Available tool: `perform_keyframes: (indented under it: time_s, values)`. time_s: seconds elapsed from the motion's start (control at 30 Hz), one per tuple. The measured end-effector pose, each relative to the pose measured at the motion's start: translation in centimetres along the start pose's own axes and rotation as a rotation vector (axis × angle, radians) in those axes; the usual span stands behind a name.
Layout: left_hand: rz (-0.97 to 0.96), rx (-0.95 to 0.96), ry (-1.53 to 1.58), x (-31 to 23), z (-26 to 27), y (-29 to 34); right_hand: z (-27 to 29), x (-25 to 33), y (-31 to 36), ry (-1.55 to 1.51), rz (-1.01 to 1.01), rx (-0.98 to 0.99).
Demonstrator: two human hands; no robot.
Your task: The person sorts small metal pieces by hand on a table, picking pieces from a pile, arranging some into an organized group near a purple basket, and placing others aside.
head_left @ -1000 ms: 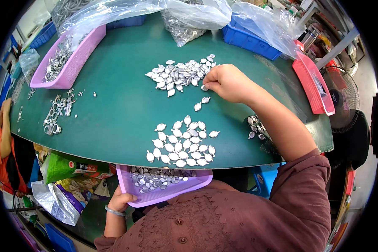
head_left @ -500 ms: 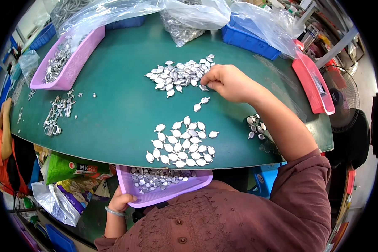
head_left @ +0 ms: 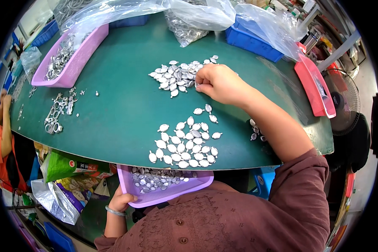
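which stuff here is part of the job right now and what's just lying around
Seemingly in the job:
right hand, fingers at the far pile of oval metal pieces
nearer group of oval pieces
left hand, holding the lilac basket at the table edge

Seemingly just lying about:
blue tray
red basket
fan
green bag

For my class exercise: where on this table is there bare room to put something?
Widest: green table between the tabletop lilac basket and far oval metal pieces. Smaller: between near oval pieces and the cluster by the right forearm. Crowded: the far edge, with plastic bags and blue trays.
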State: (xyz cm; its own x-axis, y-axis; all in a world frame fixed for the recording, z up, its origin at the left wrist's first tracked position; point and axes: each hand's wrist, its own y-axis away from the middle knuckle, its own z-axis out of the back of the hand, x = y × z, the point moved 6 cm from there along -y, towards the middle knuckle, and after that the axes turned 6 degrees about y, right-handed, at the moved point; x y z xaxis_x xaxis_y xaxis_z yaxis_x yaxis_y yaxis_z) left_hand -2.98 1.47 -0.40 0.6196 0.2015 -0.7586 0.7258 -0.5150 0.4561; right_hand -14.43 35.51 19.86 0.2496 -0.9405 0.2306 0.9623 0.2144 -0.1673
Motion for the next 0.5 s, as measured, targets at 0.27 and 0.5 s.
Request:
perform_keyframes:
  time_s: [0.27, 0.5]
  values:
    - [0.015, -0.013, -0.016, -0.1, 0.1, 0.1, 0.7, -0.4, 0.6, -0.192, -0.075, 0.232]
    - [0.046, 0.055, 0.016, 0.0, 0.1, 0.0, 0.0, -0.2, 0.8, -0.100, 0.084, 0.193]
